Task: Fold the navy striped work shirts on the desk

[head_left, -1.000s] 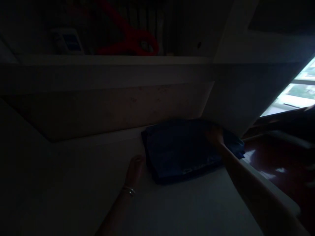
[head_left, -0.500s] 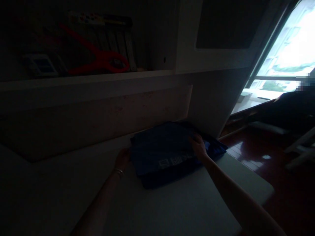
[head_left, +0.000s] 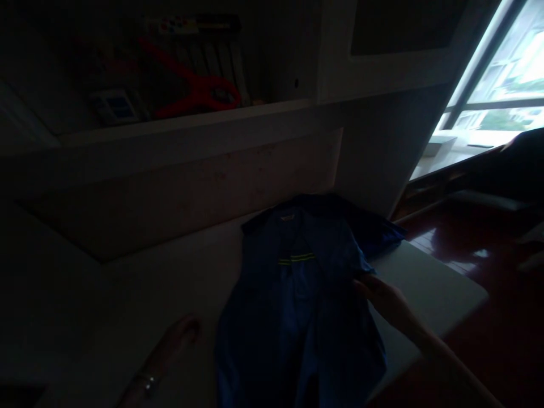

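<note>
A dark blue jacket [head_left: 259, 306] lies spread on the pale table, its front open and its collar label toward the wall. Two thin yellow-green stripes cross the inside of its back. My right hand [head_left: 378, 292] has its fingers closed on the jacket's right edge, near the shoulder. To the left of the garment, apart from it, my left hand [head_left: 182, 331] hovers with loosely curled fingers and nothing visible in them. Behind the jacket is more folded dark blue cloth [head_left: 374, 226], partly covered by it. Dim light hides finer detail.
Above the table [head_left: 437, 289] runs a shelf [head_left: 191, 126] holding a large red clamp [head_left: 199, 90] and a small white-and-blue box [head_left: 114, 106]. At the right are a bright window [head_left: 510, 107], a reddish floor [head_left: 480, 334] and a dark shape, perhaps a person [head_left: 510, 164].
The folded blue garment has been opened out toward me, showing its collar and inner stripes. My left hand has let go and moved down-left; my right hand is lower and farther right.
</note>
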A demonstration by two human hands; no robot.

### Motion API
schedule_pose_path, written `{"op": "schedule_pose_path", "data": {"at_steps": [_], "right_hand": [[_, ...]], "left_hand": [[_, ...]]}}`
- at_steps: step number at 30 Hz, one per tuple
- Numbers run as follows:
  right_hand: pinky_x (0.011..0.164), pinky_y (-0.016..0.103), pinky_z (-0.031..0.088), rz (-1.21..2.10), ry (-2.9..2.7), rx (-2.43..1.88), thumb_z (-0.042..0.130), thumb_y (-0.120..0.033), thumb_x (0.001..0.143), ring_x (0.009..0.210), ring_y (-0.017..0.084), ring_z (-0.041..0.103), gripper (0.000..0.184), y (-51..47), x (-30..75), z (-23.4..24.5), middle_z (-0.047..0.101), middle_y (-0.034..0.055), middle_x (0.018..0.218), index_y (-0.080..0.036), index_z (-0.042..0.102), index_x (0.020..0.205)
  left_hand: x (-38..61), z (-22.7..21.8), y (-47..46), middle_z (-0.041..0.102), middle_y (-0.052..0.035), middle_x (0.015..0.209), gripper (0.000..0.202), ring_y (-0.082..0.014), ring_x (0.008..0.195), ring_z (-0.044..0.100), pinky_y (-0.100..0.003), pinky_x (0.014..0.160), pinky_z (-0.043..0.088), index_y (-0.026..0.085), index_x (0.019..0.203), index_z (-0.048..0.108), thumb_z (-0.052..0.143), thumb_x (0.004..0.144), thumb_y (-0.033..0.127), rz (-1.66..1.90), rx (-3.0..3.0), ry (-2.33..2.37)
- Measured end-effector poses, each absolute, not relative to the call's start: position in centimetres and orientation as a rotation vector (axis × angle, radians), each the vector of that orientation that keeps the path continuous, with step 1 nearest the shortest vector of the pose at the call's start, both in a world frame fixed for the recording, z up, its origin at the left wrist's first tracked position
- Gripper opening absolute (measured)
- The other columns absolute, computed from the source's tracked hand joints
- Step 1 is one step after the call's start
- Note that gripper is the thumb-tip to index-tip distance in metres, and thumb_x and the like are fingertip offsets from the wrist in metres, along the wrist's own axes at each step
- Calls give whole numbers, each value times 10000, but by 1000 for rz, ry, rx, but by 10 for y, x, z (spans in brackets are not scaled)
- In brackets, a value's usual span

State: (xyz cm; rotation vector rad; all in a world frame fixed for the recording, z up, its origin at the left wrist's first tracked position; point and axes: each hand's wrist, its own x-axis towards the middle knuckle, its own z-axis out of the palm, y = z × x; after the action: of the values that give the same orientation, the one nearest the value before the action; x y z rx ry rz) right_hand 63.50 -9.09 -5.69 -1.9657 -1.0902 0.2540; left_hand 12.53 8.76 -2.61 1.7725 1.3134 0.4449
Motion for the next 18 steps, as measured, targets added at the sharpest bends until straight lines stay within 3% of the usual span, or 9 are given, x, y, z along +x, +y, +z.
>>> {"op": "schedule_pose_path", "data": {"at_steps": [2,3,6,8,11,15,18], "right_hand": [[811,416,500,-41,-1009,-2088,556,-700,735,941,291,607,620,-69,622,-56,617,152,1085,-191,633,1080],[914,464,454,-171,-986,-2153,545,-715,731,1107,327,540,727,-58,616,-55,527,182,1261,-181,560,1224],[1020,564,335,-198,-1117,-2365,544,-694,751,1343,378,304,835,-32,599,-57,278,160,1505,-243,370,1432],[991,551,361,-40,-1231,-2459,535,-643,793,1341,388,299,781,-23,592,-62,279,150,1509,-269,355,1454],[940,465,419,-7,-1264,-2467,486,-525,869,1248,370,411,638,-21,587,-69,387,152,1436,-236,413,1433],[918,408,435,-83,-1360,-2335,348,-311,930,1127,302,523,464,-25,574,-70,544,141,1304,-174,514,1341],[904,381,445,43,-1347,-2184,316,-315,937,1101,274,566,457,-16,545,-71,573,153,1275,-155,514,1316]], "left_hand": [[156,-36,89,709,-112,1026,407,-268,920,669,-380,827,509,193,990,650,522,768,509,599,1802,1420],[176,-39,90,667,-148,1151,497,-272,1016,647,-385,892,491,158,1112,602,503,791,525,644,1837,1452],[237,-47,93,516,-210,1357,684,-277,1246,506,-382,1046,387,74,1325,438,474,848,563,638,2115,1547],[265,-55,95,512,-197,1361,629,-265,1264,491,-356,1048,380,80,1355,417,482,883,491,513,2306,1580],[273,-67,97,575,-123,1284,368,-203,1056,629,-292,897,469,172,1255,542,465,901,235,332,2398,1547],[233,-74,98,572,-80,1246,401,-155,878,662,-264,746,488,216,1190,578,415,853,70,192,2458,1605],[181,-73,98,550,-96,1258,414,-168,849,660,-280,700,486,194,1215,545,374,859,68,109,2456,1742]]}}
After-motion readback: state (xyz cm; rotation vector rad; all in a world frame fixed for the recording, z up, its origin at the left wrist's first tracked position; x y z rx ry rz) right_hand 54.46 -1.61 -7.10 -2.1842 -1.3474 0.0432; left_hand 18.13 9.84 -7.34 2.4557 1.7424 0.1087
